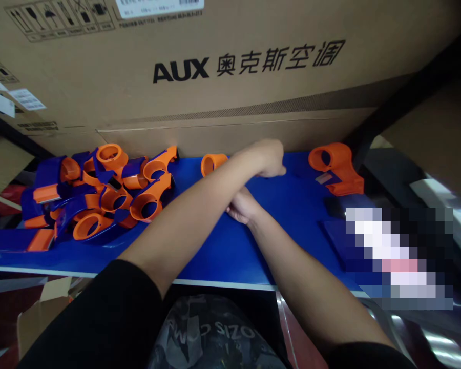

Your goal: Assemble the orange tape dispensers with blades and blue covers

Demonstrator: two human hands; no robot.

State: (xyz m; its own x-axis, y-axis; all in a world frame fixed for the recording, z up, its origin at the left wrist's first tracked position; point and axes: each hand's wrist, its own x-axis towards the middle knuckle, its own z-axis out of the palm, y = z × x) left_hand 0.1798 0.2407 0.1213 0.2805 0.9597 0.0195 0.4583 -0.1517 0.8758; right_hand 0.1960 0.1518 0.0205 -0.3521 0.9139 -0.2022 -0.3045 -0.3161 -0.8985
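Note:
My left hand reaches across to the right, over my right arm, with its fingers curled down near the back of the blue tabletop. An orange tape dispenser shows its ring left of my left forearm; the forearm hides its middle, and a sliver of orange shows beside my left fingers. Below that forearm, my right hand is closed, its fingertips partly hidden, so what it holds cannot be made out. Another orange tape dispenser lies apart, to the right of both hands.
Several orange-and-blue tape dispensers are heaped on the left of the table. A large cardboard box stands along the back edge. At the right front lies a dark blue flat thing, beside a pixelated patch.

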